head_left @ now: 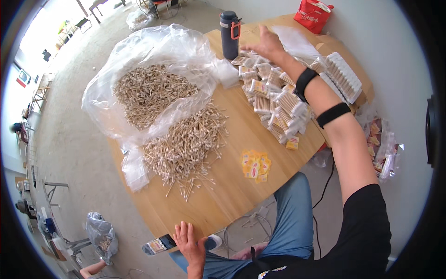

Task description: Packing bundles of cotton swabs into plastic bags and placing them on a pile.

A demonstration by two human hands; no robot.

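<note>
Presently, your right hand [265, 43] is stretched out to the far side of the wooden table [241, 190], palm down, fingers spread and the grip apart, closed on nothing. It hovers over the far end of the heap of packed cotton-swab bundles [276, 100], just beside the dark insulated bottle [229, 35] with the orange clasp, which stands upright on the table. Whether the fingertips touch the topmost bundles cannot be told. Two black bands circle that forearm.

Your left hand [188, 242] rests flat on the near edge of the table, fingers spread, the grip apart and empty. Just to its left a small printed box [159, 245] lies at the table's edge.

The bundles lie stacked on the right half of the table. Beside them, further right, stands a white tray of upright swabs [343, 74]. A loose pile of wooden-stemmed cotton swabs [186, 144] lies at the table's middle, and more fill the large clear plastic bag [153, 88] open at the left. A small cluster of yellow labels [255, 165] lies between the loose pile and the bundles. A red bag [313, 15] sits at the far corner.
</note>
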